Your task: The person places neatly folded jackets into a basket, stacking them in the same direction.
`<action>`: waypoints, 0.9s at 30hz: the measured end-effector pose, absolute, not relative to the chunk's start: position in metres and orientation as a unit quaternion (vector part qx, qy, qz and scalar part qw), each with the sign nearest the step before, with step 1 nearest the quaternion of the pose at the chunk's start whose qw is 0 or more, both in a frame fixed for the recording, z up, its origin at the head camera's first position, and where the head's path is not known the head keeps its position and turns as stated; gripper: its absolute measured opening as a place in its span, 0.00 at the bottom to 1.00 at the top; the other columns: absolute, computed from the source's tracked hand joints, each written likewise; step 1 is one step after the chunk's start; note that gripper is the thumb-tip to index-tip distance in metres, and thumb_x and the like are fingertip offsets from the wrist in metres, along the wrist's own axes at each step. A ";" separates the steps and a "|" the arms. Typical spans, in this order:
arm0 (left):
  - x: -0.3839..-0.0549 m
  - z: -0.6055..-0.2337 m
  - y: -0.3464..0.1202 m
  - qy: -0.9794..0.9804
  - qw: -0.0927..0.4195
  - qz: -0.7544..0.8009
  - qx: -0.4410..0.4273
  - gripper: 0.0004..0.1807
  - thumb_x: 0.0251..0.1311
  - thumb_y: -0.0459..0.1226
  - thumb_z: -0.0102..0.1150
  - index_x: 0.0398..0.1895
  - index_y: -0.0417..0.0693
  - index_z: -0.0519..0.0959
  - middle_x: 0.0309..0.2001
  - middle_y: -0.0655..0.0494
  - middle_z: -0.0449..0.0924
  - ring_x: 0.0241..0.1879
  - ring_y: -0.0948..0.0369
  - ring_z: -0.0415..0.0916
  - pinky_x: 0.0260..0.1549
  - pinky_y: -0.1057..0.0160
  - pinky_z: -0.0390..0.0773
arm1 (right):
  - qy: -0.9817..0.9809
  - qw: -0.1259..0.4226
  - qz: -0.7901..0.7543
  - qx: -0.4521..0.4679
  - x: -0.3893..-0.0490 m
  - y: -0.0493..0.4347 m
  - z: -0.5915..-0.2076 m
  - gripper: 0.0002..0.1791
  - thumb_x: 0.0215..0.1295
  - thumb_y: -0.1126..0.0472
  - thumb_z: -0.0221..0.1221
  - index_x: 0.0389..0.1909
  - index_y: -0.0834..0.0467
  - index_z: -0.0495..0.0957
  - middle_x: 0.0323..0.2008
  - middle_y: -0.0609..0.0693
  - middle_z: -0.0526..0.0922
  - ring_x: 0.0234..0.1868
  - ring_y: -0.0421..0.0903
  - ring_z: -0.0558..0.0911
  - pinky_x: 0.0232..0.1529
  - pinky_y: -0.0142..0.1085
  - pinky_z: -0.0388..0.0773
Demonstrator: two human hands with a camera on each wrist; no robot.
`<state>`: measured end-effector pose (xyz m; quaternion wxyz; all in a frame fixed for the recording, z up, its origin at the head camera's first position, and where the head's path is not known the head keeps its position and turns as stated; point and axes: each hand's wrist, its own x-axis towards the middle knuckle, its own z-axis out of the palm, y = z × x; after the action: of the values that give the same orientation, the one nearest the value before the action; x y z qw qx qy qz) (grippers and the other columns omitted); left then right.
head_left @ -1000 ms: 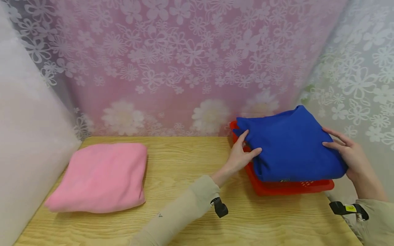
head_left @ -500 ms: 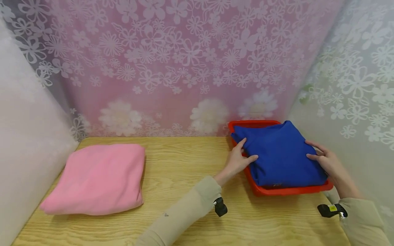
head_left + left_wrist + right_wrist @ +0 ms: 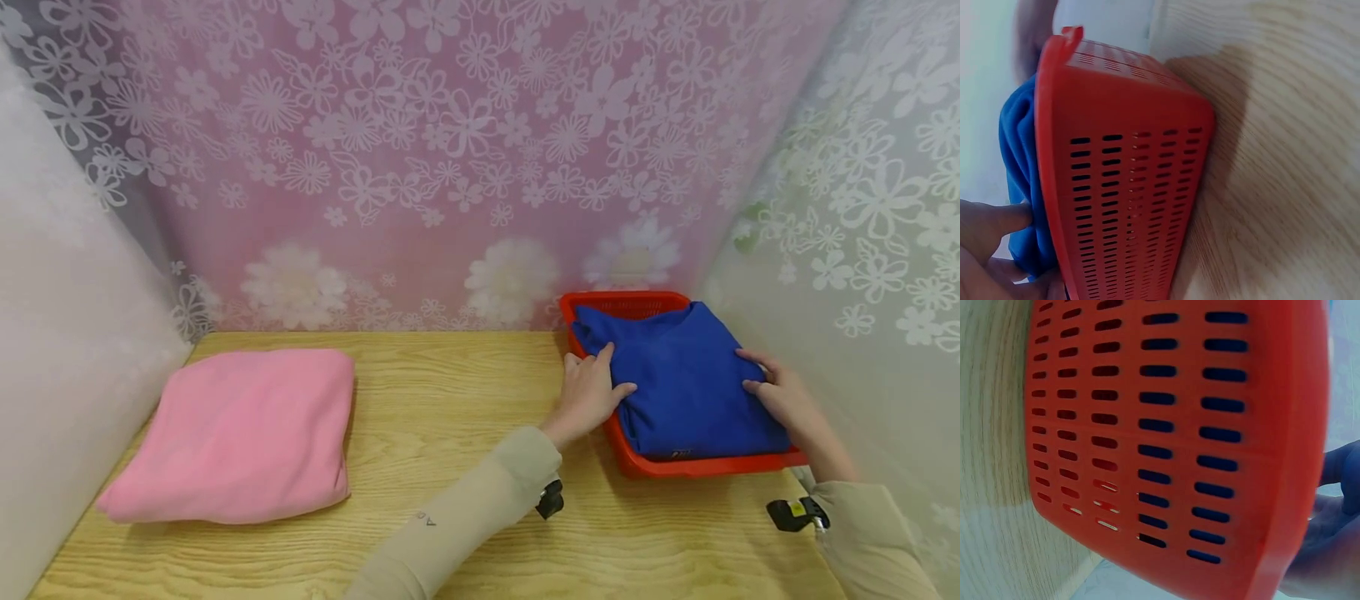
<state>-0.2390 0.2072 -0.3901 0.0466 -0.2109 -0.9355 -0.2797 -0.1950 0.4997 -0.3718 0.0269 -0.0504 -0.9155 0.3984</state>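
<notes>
In the head view, a folded blue garment (image 3: 686, 383) with small lettering at its front edge lies in a red plastic basket (image 3: 712, 467). At its left edge, my left hand (image 3: 588, 392) pinches the cloth, thumb and index finger on top, beside the rim. My right hand (image 3: 787, 404) holds the opposite edge, thumb and index finger on the fabric, other fingers largely hidden. The left wrist view shows a thumb of the left hand (image 3: 991, 250) pressed on the blue fold above the slotted basket wall. In the right wrist view, the right hand (image 3: 1329, 544) is partly hidden behind the rim.
A folded pink cloth (image 3: 243, 437) lies on the left of the wooden table (image 3: 450, 375). A pink flowered sheet (image 3: 450, 167) hangs behind it. Pale sheets stand close on both sides, the right-hand sheet (image 3: 862, 292) near the basket and right hand.
The blue garment has come down from above the rim into the basket. My right hand has moved down and left with it. My left hand's fingers have curled more at the left edge.
</notes>
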 end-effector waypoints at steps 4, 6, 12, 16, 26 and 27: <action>-0.238 -0.394 0.214 -0.952 0.077 -0.216 -0.201 0.37 0.64 0.60 0.61 0.73 0.57 0.71 0.57 0.59 0.81 0.46 0.60 0.67 0.42 0.67 0.63 | -0.935 0.056 0.350 -0.033 -0.197 0.497 -0.376 0.28 0.76 0.69 0.44 0.74 0.73 0.53 0.70 0.85 0.47 0.69 0.83 0.49 0.65 0.75 0.47; -0.239 -0.397 0.216 -0.957 0.084 -0.197 -0.195 0.35 0.64 0.60 0.61 0.71 0.58 0.72 0.57 0.60 0.80 0.49 0.59 0.65 0.41 0.67 0.65 | -0.946 0.065 0.315 -0.024 -0.199 0.496 -0.379 0.28 0.76 0.69 0.45 0.73 0.73 0.55 0.68 0.85 0.50 0.68 0.84 0.52 0.63 0.75 0.50; -0.242 -0.397 0.215 -0.962 0.092 -0.165 -0.197 0.32 0.65 0.57 0.63 0.68 0.56 0.74 0.57 0.56 0.77 0.54 0.57 0.66 0.45 0.65 0.74 | -0.970 0.085 0.230 0.006 -0.206 0.493 -0.386 0.27 0.73 0.69 0.51 0.70 0.73 0.60 0.63 0.85 0.59 0.62 0.83 0.61 0.60 0.72 0.58; -0.236 -0.392 0.212 -0.959 0.104 -0.169 -0.203 0.31 0.67 0.58 0.60 0.69 0.59 0.73 0.62 0.52 0.70 0.59 0.56 0.65 0.50 0.62 0.76 | -0.979 0.082 0.184 0.017 -0.197 0.484 -0.385 0.28 0.71 0.68 0.57 0.68 0.74 0.63 0.61 0.85 0.62 0.60 0.82 0.64 0.58 0.73 0.60; -0.221 -0.392 0.222 -0.959 0.017 -0.029 -0.282 0.45 0.60 0.76 0.39 0.75 0.67 0.67 0.77 0.59 0.60 0.78 0.59 0.50 0.76 0.43 0.46 | -0.994 0.030 0.087 0.055 -0.177 0.462 -0.393 0.34 0.71 0.49 0.62 0.67 0.71 0.70 0.66 0.83 0.60 0.63 0.83 0.63 0.53 0.72 0.69; -0.221 -0.393 0.223 -0.959 0.008 -0.017 -0.283 0.46 0.60 0.77 0.38 0.75 0.66 0.67 0.77 0.59 0.60 0.79 0.59 0.50 0.76 0.43 0.43 | -0.995 0.011 0.083 0.051 -0.176 0.462 -0.394 0.36 0.72 0.47 0.60 0.67 0.71 0.69 0.66 0.83 0.60 0.64 0.83 0.63 0.53 0.71 0.70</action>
<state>-0.2214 0.2229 -0.3931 0.0079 -0.2827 -0.9590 -0.0171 -0.1759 0.4615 -0.3942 0.0108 0.0515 -0.9952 0.0831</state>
